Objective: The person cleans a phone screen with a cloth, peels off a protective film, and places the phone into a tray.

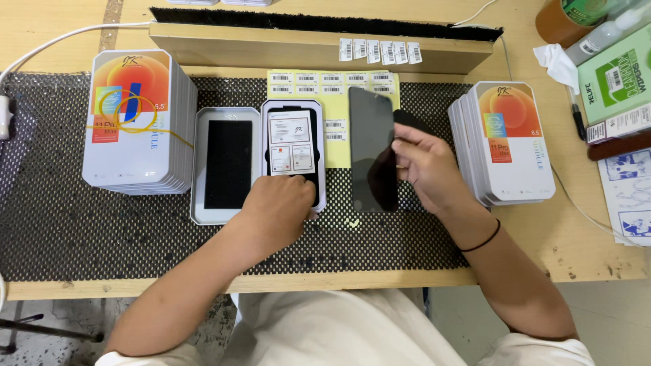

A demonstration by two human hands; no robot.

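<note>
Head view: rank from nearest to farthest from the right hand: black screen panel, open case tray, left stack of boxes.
From the right hand:
1. Black screen panel, held in its fingers, centre of the mat.
2. Open case tray, further left, under the left hand.
3. Left stack of boxes, far left on the mat.

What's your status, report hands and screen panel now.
Left hand resting on open white box tray. Right hand gripping black screen panel, tilted above mesh mat. Empty lid beside tray; nothing blocking.
</note>
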